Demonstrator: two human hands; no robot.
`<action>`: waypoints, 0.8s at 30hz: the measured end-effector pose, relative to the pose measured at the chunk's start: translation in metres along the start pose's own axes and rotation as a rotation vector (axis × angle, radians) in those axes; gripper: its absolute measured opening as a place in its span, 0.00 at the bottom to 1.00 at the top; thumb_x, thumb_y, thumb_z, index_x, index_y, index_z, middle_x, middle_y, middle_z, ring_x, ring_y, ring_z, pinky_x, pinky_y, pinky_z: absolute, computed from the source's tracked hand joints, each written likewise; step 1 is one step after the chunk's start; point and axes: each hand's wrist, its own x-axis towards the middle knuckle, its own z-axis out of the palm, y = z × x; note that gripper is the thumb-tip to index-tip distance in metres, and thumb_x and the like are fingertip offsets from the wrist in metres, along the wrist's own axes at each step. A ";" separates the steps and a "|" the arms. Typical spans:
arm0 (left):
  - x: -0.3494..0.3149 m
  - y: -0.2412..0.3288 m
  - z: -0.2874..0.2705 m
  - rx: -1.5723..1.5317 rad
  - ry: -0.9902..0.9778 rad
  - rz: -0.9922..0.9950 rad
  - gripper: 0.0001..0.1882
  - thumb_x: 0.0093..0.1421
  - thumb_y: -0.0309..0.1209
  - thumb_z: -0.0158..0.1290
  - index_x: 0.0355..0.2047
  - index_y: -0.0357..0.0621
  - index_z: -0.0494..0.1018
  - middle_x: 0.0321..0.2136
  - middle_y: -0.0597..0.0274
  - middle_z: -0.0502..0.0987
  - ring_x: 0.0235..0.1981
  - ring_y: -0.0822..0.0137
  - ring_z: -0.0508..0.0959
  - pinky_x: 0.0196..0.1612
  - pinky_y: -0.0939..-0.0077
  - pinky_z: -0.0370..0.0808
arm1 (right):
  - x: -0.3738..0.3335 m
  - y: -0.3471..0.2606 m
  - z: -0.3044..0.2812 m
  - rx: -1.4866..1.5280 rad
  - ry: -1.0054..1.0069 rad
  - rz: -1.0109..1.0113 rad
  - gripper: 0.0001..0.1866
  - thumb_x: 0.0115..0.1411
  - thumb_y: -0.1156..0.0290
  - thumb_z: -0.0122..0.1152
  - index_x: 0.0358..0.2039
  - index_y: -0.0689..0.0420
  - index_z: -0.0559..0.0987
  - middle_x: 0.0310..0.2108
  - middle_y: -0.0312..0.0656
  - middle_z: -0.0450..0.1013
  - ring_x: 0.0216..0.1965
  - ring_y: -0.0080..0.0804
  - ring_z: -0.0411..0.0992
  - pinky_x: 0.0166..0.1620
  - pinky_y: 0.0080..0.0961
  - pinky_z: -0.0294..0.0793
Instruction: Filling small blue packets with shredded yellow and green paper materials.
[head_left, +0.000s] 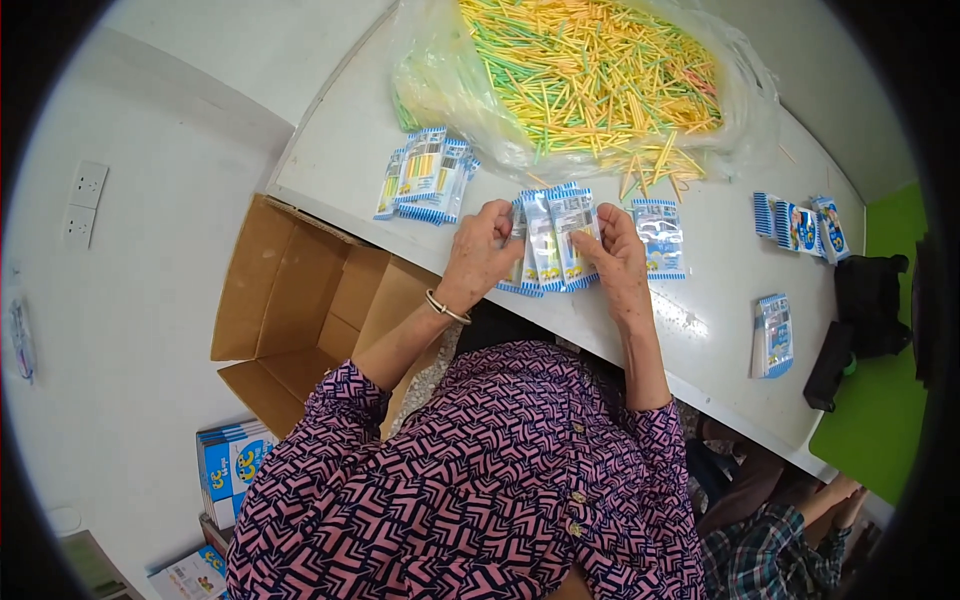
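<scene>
Several small clear packets point(543, 240) with blue-and-white striped ends lie fanned at the table's near edge, between my two hands. Thin coloured sticks show through their windows. My left hand point(480, 256) is closed on the left side of the fan, thumb and fingers at the packets' edge. From the right, my right hand point(617, 262) grips the outermost packet, thumb on its front. Just right of that hand lies another flat packet point(658, 240). A loose pile of similar packets point(428, 178) sits to the left.
An open plastic bag point(450, 95) heaped with yellow and green sticks point(600, 75) fills the table's far side. An open cardboard box point(290, 285) stands at left below the edge. More packets point(773, 337) and a black stand point(868, 305) are at right. A person's arm point(830, 497) shows lower right.
</scene>
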 end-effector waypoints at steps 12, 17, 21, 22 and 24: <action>-0.014 0.025 0.019 -0.734 0.120 -0.189 0.23 0.56 0.20 0.48 0.51 0.28 0.57 0.45 0.51 0.69 0.43 0.68 0.73 0.47 0.78 0.70 | -0.001 0.012 -0.001 -0.173 0.025 -0.091 0.31 0.52 0.74 0.63 0.53 0.69 0.60 0.45 0.49 0.68 0.48 0.30 0.67 0.51 0.22 0.66; -0.014 0.035 0.023 -0.781 0.008 -0.227 0.18 0.61 0.22 0.43 0.51 0.29 0.60 0.45 0.55 0.70 0.46 0.70 0.72 0.49 0.81 0.68 | -0.002 0.005 0.001 -0.136 -0.006 -0.027 0.31 0.52 0.74 0.63 0.53 0.69 0.60 0.45 0.48 0.69 0.47 0.29 0.67 0.51 0.21 0.66; -0.017 0.041 0.036 -0.697 0.141 -0.171 0.17 0.66 0.31 0.38 0.49 0.30 0.64 0.40 0.58 0.72 0.41 0.73 0.71 0.46 0.82 0.68 | -0.006 0.005 0.001 -0.055 -0.034 -0.049 0.28 0.51 0.76 0.62 0.50 0.66 0.61 0.43 0.44 0.68 0.44 0.26 0.67 0.49 0.19 0.66; -0.017 0.043 0.037 -0.660 0.190 -0.133 0.18 0.67 0.33 0.37 0.47 0.30 0.65 0.38 0.59 0.72 0.38 0.74 0.70 0.44 0.81 0.68 | -0.006 0.007 0.000 -0.017 -0.041 -0.071 0.27 0.51 0.77 0.62 0.49 0.64 0.61 0.42 0.43 0.68 0.44 0.25 0.67 0.48 0.18 0.66; -0.019 0.045 0.035 -0.654 0.165 -0.114 0.18 0.67 0.34 0.38 0.49 0.31 0.64 0.38 0.59 0.72 0.39 0.74 0.70 0.44 0.80 0.68 | -0.009 0.008 0.000 0.003 -0.052 -0.092 0.26 0.51 0.79 0.62 0.49 0.63 0.60 0.42 0.42 0.67 0.44 0.25 0.66 0.49 0.19 0.66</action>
